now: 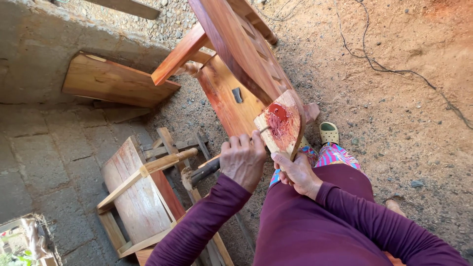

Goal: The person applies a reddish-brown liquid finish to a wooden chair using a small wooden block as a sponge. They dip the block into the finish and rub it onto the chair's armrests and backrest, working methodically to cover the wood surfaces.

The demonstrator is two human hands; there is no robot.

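Wooden board (281, 129) with red filler paste (279, 119): my right hand (297, 173) clamped its lower edge, left hand (242, 158) pinched thin tool; paste risked dripping if board tilted.

The small board (280, 129) was bare, matt wood, its face smeared with a wet, glossy red paste (279, 120). The chair (236, 64) was reddish wood, smooth with a dull sheen. The stool (140, 194) was paler wood, streaked with red and rougher at its edges. The sleeves (207, 221) were soft, matt purple cloth. The ground (394, 98) was rough, gritty dirt and gravel, and the wall (34, 44) coarse concrete.
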